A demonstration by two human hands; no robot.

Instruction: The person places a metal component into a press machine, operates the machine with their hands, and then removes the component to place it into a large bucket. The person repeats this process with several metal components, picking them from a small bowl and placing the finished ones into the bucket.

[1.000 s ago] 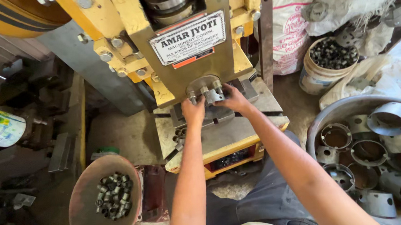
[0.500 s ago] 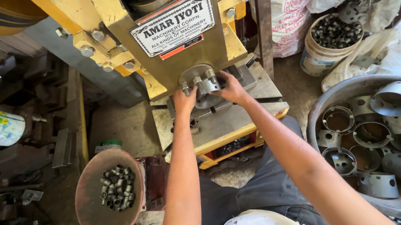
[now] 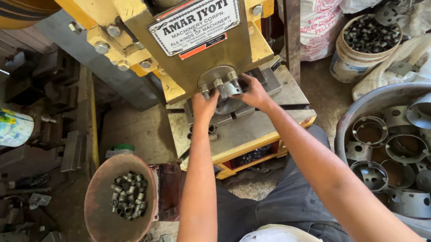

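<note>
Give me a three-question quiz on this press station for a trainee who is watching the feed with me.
1. True or false: both hands are at the die under the yellow press.
2. What lies in the rusty bowl at lower left? A) small metal sleeves B) large rings C) sand
3. Fill in: the big tub at right holds sheet-metal ____.

Key
1. True: the left hand and the right hand both reach in at the die.
2. A: small metal sleeves.
3. Rings, round and open in the middle.
</note>
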